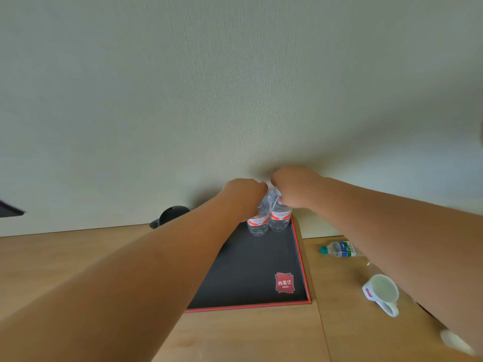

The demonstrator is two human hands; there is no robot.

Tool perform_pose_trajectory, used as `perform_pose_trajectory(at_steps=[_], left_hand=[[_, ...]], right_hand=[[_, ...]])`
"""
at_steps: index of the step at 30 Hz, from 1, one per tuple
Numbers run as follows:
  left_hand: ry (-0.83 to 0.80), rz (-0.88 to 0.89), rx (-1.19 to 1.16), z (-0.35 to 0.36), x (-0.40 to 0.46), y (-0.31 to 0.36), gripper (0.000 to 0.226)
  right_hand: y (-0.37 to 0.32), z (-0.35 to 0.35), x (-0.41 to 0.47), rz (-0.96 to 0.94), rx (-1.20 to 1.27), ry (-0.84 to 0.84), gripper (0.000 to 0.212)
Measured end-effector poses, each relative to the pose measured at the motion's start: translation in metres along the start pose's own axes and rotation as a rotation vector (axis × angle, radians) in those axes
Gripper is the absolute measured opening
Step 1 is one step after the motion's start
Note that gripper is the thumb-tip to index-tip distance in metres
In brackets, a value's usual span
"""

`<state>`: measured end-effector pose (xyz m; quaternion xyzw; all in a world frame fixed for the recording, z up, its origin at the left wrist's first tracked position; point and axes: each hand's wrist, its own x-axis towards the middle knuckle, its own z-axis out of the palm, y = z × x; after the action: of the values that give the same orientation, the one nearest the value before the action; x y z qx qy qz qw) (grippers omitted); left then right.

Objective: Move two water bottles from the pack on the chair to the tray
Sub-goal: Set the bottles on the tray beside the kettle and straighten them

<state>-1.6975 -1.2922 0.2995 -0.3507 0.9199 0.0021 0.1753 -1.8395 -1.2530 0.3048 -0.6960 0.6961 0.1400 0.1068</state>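
Two clear water bottles with orange-and-white labels stand upright side by side at the far end of a black tray with a red rim [303,267]. My left hand [244,192] grips the top of the left bottle [258,226]. My right hand [295,189] grips the top of the right bottle [280,220]. Both bottle caps are hidden under my fingers. The bottles touch each other, close to the wall. The pack and the chair are out of view.
The tray lies on a wooden desk [78,257] against a pale wall. Right of it lie a bottle with a green cap [339,249] and a white mug [383,292] on its side. A black kettle-like object [170,215] stands behind my left arm.
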Motion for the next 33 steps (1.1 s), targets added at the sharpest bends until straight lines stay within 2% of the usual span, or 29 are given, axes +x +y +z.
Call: perform_pose_trajectory(at_steps=[4,10,21,24,27,29,30,33], left_hand=[[0.014,0.001,-0.074,0.002,0.000,0.000,0.031],[0.081,-0.008,-0.148,-0.001,0.005,-0.006,0.035],[0.078,0.011,-0.190,0.008,0.011,-0.008,0.039],[0.051,-0.014,-0.220,0.009,0.012,-0.008,0.040],[0.048,-0.019,-0.295,0.009,0.008,-0.009,0.039],[0.048,-0.011,-0.327,0.008,0.005,-0.009,0.037],[0.052,-0.013,-0.346,0.007,0.004,-0.010,0.034],[0.068,-0.019,-0.399,0.006,0.006,-0.010,0.028]], right_hand=[[0.000,-0.005,-0.001,0.001,-0.021,0.014,0.003],[-0.001,-0.014,-0.001,0.018,-0.005,0.045,0.041],[-0.006,-0.006,0.000,0.047,0.043,0.044,0.046],[-0.006,-0.005,0.002,0.068,0.091,0.058,0.039],[-0.003,0.000,0.001,0.055,0.117,0.094,0.008],[-0.001,0.000,-0.001,0.039,0.102,0.092,0.008],[0.000,-0.001,-0.003,0.043,0.097,0.094,0.012],[0.006,-0.004,-0.003,0.057,0.086,0.069,0.044]])
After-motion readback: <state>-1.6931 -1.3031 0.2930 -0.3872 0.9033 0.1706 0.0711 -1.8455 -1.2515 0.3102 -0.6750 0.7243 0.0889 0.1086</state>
